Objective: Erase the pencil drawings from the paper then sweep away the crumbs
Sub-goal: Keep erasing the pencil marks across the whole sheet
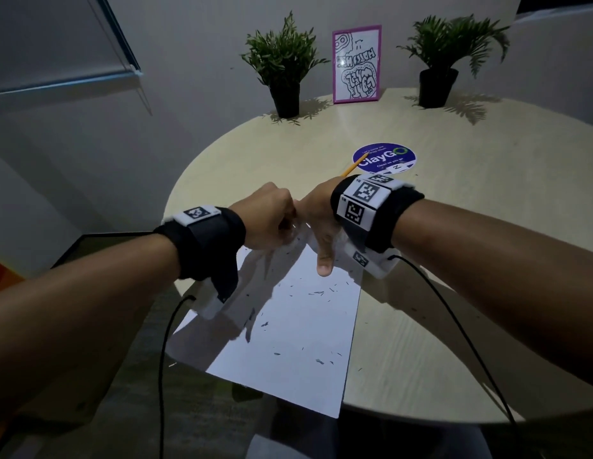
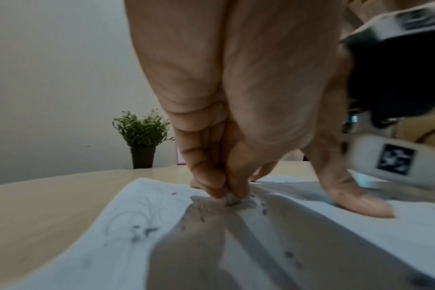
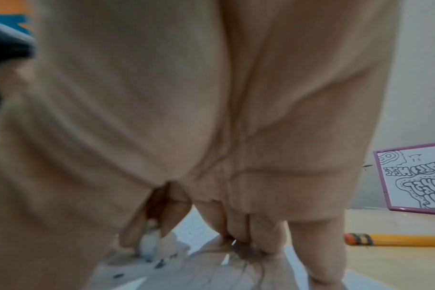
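A white paper (image 1: 305, 326) lies on the round table (image 1: 470, 309), its near end hanging over the edge. Dark eraser crumbs (image 1: 316, 293) are scattered across it. Faint pencil drawings (image 2: 137, 212) show near its far left corner. My left hand (image 1: 268, 220) is curled, pinching a small white eraser (image 2: 232, 200) against the sheet's far part. Just to its right, my right hand (image 1: 316, 223) presses the paper flat with its fingertips (image 3: 249, 235), and its thumb (image 2: 360, 202) lies on the sheet. The eraser (image 3: 149, 243) also shows in the right wrist view.
A yellow pencil (image 1: 354, 165) lies beyond my hands, pointing onto a round blue ClayGo sticker (image 1: 384, 159). Two potted plants (image 1: 283, 64) (image 1: 450, 51) and a pink-framed picture (image 1: 356, 64) stand along the table's far edge. Cables hang from both wrists.
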`<state>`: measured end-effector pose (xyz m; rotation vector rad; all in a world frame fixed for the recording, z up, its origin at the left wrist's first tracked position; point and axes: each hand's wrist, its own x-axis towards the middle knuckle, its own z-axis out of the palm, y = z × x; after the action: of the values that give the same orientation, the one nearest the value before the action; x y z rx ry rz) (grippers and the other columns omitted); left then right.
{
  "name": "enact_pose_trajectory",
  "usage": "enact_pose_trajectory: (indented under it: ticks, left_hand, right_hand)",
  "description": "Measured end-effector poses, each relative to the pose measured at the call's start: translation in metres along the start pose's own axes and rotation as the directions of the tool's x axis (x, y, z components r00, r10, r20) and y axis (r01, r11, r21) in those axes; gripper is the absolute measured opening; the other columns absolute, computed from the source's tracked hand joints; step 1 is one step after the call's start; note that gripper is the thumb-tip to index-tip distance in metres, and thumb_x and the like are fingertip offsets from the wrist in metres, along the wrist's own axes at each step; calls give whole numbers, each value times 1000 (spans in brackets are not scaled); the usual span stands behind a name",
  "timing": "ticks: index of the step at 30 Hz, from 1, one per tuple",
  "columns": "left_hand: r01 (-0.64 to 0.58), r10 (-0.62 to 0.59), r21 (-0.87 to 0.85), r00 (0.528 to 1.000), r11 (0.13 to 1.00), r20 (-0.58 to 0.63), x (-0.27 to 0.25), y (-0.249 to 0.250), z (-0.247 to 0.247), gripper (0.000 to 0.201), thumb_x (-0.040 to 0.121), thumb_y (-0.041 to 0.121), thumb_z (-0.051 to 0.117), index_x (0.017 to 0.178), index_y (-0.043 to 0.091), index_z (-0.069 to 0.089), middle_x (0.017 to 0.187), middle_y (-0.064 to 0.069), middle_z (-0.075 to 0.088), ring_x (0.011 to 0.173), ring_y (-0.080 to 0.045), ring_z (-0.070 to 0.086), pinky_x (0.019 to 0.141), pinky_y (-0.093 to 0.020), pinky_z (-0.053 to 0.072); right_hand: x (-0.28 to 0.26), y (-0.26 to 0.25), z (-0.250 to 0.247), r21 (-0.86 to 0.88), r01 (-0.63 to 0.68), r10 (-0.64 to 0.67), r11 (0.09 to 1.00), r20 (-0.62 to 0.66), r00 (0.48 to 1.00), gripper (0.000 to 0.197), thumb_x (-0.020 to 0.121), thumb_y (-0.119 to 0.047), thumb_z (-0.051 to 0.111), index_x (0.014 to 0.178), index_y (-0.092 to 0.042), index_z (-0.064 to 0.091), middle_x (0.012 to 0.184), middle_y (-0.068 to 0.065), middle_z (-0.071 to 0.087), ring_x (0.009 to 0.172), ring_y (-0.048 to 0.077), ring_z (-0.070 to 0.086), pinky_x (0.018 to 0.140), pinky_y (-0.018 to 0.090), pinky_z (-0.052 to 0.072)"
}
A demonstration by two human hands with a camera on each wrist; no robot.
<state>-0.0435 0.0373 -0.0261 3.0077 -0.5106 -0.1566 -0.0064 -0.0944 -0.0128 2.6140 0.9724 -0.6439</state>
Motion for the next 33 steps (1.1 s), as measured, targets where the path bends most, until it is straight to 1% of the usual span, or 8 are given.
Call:
enact_pose_trajectory:
  ticks: [6,9,12,15,18,23,29,33]
  left_hand:
    - [-90,94,-69,994,994,58,-16,1,3,4,81,16,70,79,18,72,68,14,64,64,2,57,56,-8,38]
    - [41,-45,-35,993,999,-109,-1,-10,-4,10,82,17,70,78,8,73,72,-4,70,70,-17,63,62,-24,51]
    - [120,-129,-76,983,990,-132,4,-22,-11,9,84,17,72,80,8,74,75,-3,71,72,-13,63,66,-29,54]
    - [51,-55,-62,997,997,-62,-6,-15,-2,13,82,20,72,73,10,72,68,-1,69,67,-10,61,59,-25,52]
    - [-34,30,-80,998,996,-50,-19,-2,11,26,83,16,69,61,20,57,55,11,54,55,-5,51,48,-9,31]
    - [-101,114,-148,990,984,82,-33,8,13,25,82,10,66,65,27,59,64,17,58,63,10,54,57,-8,36]
    - [212,-219,-99,974,972,-61,-8,-37,4,11,83,20,77,79,10,77,77,-1,72,77,-15,66,67,-28,55]
    - [189,-195,-129,980,974,-36,-12,-36,6,11,83,22,76,76,14,74,75,2,69,75,-12,65,64,-26,54]
  right_hand:
    - [0,3,0,7,20,-20,1000,10,1000,88,55,-64,87,128,-24,61,118,-5,68,108,25,64,79,32,47]
    - [3,0,1,-31,0,0,1000,16,1000,104,55,-69,84,141,-21,53,133,0,63,119,29,61,75,32,43]
    - [7,-3,-1,-48,-8,11,999,55,998,110,54,-74,81,144,-19,49,141,1,59,123,30,60,62,29,40]
    - [8,-4,-2,-46,1,1,999,53,999,116,50,-75,83,146,-21,48,145,0,56,124,29,59,79,35,46]
    - [9,-2,-4,-51,0,3,999,45,999,111,53,-71,84,146,-23,48,146,0,54,125,28,58,87,36,45]
    - [7,-1,-5,-74,-33,36,997,49,998,121,50,-69,87,151,-26,37,150,-1,48,130,30,51,102,44,45]
    - [2,-6,-8,-99,-8,16,995,88,996,100,53,-67,86,134,-21,49,148,-3,49,115,28,59,79,38,44]
    - [3,-6,-7,-105,-5,14,994,89,996,101,51,-68,87,133,-22,51,146,-2,52,113,29,61,71,37,43]
